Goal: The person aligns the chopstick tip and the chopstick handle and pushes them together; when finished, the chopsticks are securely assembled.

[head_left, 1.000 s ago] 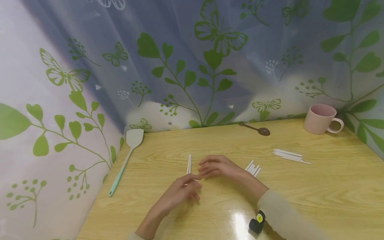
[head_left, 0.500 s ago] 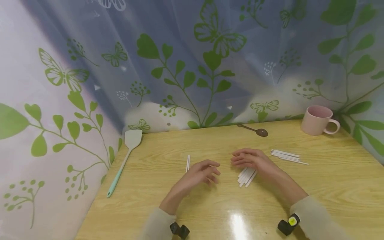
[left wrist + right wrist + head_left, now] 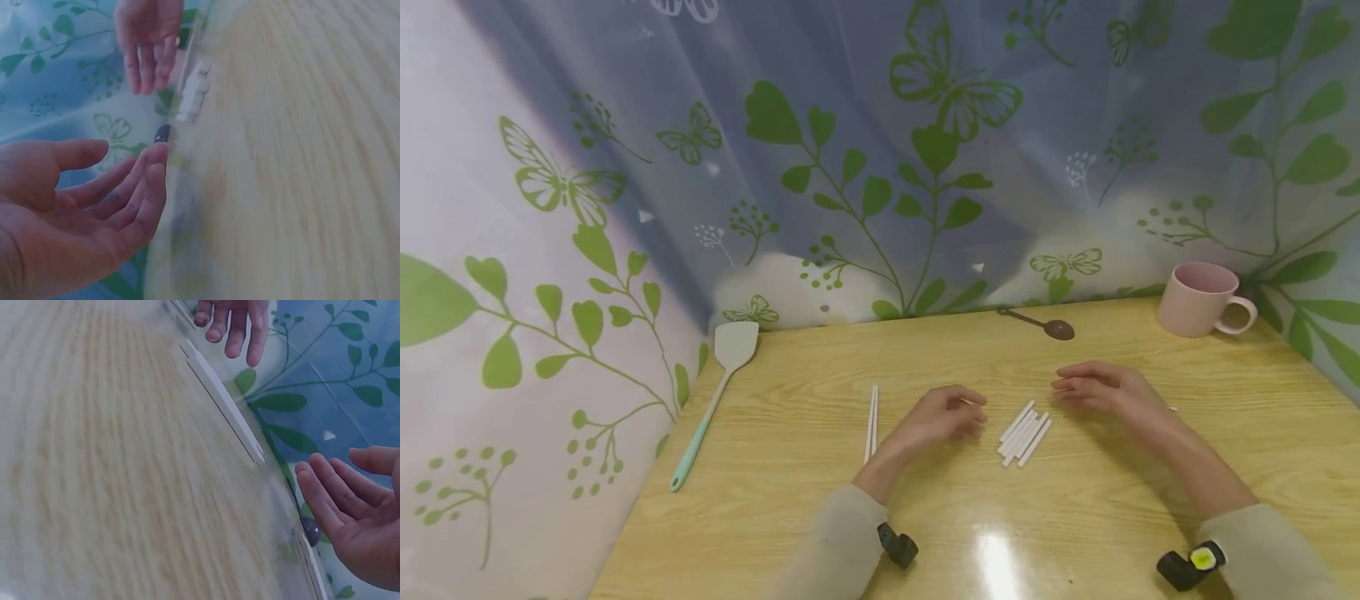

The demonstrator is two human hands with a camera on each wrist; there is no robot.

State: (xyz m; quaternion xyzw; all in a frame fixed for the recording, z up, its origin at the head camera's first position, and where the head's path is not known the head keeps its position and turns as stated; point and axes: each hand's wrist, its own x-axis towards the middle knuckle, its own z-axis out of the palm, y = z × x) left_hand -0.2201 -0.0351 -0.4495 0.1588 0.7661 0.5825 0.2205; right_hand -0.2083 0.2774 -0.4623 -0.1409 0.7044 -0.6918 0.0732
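My left hand (image 3: pixel 943 417) hovers over the table just left of a small pile of short white sticks (image 3: pixel 1024 435), fingers loosely bent and holding nothing. On the pile's other side my right hand (image 3: pixel 1108 393) is held above the table, its fingers relaxed and apart from the sticks. Both palms face inward. In the left wrist view the left hand (image 3: pixel 94 206) shows bare, with the sticks (image 3: pixel 195 94) beyond it. The right wrist view shows the right hand (image 3: pixel 359 512) likewise holding nothing. Two thin white sticks like chopsticks (image 3: pixel 872 421) lie behind the left wrist, partly covered.
A spatula (image 3: pixel 715 400) with a mint handle lies at the left edge. Toward the back are a brown spoon (image 3: pixel 1056 329) and a pink mug (image 3: pixel 1197 302). The right forearm covers another group of white sticks except one tip. A patterned curtain (image 3: pixel 865 167) borders the wooden table (image 3: pixel 805 367).
Both hands have moved right and apart. The left went from the chopstick pair to beside the pile; the right passed over the pile to its right, uncovering it. The sticks look unmoved.
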